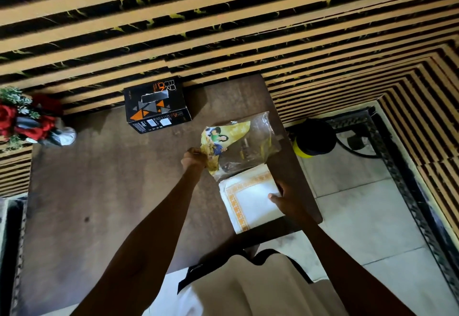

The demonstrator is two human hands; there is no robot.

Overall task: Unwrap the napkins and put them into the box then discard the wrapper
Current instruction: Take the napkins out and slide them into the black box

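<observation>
A stack of white napkins (250, 199) with an orange patterned border lies near the right edge of the brown table (104, 191). My right hand (285, 197) grips the stack's right side, thumb on top. My left hand (193, 160) is shut on the near left edge of the clear plastic wrapper (241, 141), which has a yellow printed panel; the wrapper is pulled back beyond the napkins and its mouth still overlaps their far edge. A black box (156, 107) with orange triangles and a slot in its top stands at the table's far side.
A bunch of red flowers (22, 122) in a wrapped pot sits at the table's far left corner. A black and yellow container (313, 139) stands on the tiled floor right of the table. A striped slatted wall runs behind the table.
</observation>
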